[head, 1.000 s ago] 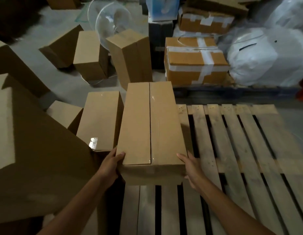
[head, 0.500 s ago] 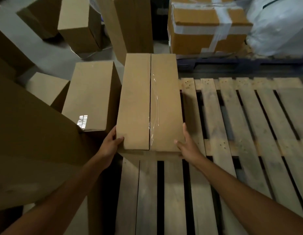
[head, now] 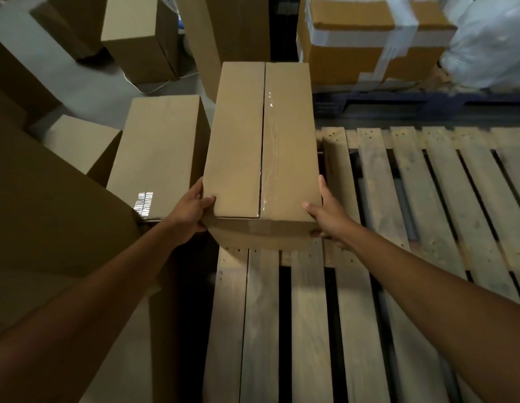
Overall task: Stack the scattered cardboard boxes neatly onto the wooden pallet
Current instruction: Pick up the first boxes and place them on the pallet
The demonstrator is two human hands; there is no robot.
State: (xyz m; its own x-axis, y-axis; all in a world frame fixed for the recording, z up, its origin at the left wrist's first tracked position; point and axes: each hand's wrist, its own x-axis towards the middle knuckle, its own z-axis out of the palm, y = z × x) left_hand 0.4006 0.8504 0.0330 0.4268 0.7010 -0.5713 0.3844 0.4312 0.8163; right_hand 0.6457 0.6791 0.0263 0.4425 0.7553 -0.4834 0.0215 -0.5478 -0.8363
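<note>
Grip: We find both hands clamped on the near end of the carton (head: 261, 141). The left hand (head: 192, 212) has its thumb over the top face at the near-left corner. The right hand (head: 328, 216) has its thumb on top at the near-right corner, with fingers along the right side and at least one under the near edge.
Head view, carton position: At 12 o'clock from the wearer, long axis running 6 to 12, over the left margin of the wooden pallet (head: 427, 184). We cannot tell whether its base is on the slats or just above them.
Head view, neighbours: A neighbouring carton (head: 157, 152) sits just beside it at 9 o'clock. A taped carton (head: 363, 39) lies well apart at 1 o'clock.
Risk, pinch: Drift toward 9 o'clock could, in our judgement, trap the left fingers between the two cartons.
Risk, crush: Lowering with fingers beneath the near edge could catch them against a slat.
Risk, overhang: The left side looks close to the pallet's edge, so a careless set-down could leave a crooked base row.
Risk, dip: We note hold at the near end only, so the far end may sag.
Arm pose: Forearms reach in from 7 and 5 o'clock, extended and converging, palms facing each other.
</note>
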